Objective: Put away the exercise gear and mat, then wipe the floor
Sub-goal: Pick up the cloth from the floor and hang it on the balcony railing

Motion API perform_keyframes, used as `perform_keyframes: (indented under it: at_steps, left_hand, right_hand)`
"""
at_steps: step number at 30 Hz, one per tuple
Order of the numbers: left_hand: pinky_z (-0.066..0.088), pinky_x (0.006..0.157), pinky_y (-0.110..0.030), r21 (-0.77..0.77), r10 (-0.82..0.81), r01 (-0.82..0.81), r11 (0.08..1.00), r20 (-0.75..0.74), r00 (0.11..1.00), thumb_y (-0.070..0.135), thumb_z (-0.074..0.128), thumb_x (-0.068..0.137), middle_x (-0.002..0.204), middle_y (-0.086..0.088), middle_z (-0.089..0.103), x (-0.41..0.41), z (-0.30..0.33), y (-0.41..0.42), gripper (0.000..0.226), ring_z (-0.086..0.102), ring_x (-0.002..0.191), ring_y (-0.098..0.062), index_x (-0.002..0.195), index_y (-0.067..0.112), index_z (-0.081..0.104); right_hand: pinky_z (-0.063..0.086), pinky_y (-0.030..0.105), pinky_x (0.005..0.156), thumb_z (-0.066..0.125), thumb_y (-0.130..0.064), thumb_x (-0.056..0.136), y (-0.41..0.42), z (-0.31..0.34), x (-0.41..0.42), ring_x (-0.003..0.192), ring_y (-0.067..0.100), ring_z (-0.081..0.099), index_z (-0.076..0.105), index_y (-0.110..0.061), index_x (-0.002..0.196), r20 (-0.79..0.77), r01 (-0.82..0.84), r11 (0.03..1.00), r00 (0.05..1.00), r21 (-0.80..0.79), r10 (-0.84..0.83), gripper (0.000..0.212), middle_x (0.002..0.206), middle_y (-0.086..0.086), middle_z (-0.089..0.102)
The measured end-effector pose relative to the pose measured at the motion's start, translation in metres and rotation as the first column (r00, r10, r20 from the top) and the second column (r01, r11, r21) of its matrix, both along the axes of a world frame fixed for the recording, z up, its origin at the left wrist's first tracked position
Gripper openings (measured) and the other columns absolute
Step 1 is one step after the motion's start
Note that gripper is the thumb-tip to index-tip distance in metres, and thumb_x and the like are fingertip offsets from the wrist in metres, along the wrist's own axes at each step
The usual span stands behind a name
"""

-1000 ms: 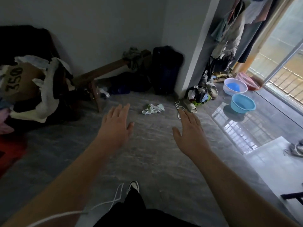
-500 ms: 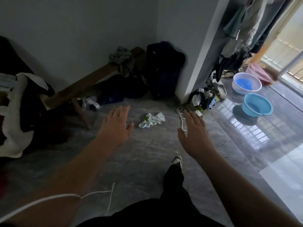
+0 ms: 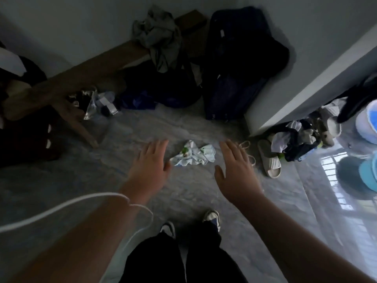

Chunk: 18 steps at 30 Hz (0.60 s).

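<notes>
Head view, left to right: wooden bench (image 3: 67,82) along the wall, grey clothing (image 3: 158,35) piled on it, dark suitcase (image 3: 238,64) in the corner, beige slipper (image 3: 268,160), clothes heap (image 3: 295,139), blue basins (image 3: 367,123) at far right. Left hand (image 3: 151,166) flat, fingers spread, empty. Crumpled white cloth (image 3: 193,154) lies on the floor (image 3: 81,176) between the hands. Right hand (image 3: 237,170) also spread, empty, partly covering a white cord loop (image 3: 244,144). Bare floor near the feet; clutter lines the wall.
</notes>
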<state>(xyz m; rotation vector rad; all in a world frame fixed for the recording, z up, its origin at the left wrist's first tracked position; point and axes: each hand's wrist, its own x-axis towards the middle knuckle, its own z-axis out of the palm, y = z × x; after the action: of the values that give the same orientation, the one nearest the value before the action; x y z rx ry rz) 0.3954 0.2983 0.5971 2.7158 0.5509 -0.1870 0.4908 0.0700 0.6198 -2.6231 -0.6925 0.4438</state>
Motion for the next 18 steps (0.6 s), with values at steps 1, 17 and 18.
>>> perform_keyframes:
  at_steps: [1,17,18]
  left_hand:
    - [0.037,0.11,-0.049,-0.013,0.01,-0.01,1.0,-0.004,1.0,0.03,0.056,0.087,0.147,-0.01,0.044,0.012,-0.033,0.007,0.065,0.039,0.136,-0.031,0.146,0.017,0.032]
    - [0.042,0.104,-0.041,-0.202,0.269,-0.352,0.914,-0.349,0.898,0.026,0.061,0.089,0.141,-0.016,0.046,0.099,-0.616,0.104,0.064,0.05,0.126,-0.034,0.146,0.017,0.035]
    - [0.044,0.102,-0.044,-0.202,0.259,-0.345,0.917,-0.357,0.898,0.028,0.062,0.087,0.138,-0.016,0.049,0.099,-0.634,0.108,0.063,0.052,0.124,-0.035,0.144,0.017,0.037]
  right_hand:
    - [0.025,0.047,0.119,0.053,-0.03,0.092,0.008,-0.034,0.013,0.149,0.022,0.013,0.021,-0.021,0.154,-0.018,-0.015,1.0,1.0,-0.004,0.015,0.07,0.16,0.002,0.023]
    - [0.027,0.044,0.117,0.051,-0.029,0.092,0.147,-0.638,0.108,0.147,0.019,0.017,0.028,-0.03,0.149,-0.122,-0.331,0.931,0.941,-0.156,0.315,0.062,0.159,-0.007,0.026]
    - [0.029,0.045,0.115,0.051,-0.029,0.091,0.153,-0.656,0.114,0.146,0.019,0.02,0.031,-0.032,0.147,-0.117,-0.344,0.926,0.937,-0.155,0.329,0.059,0.157,-0.009,0.028]
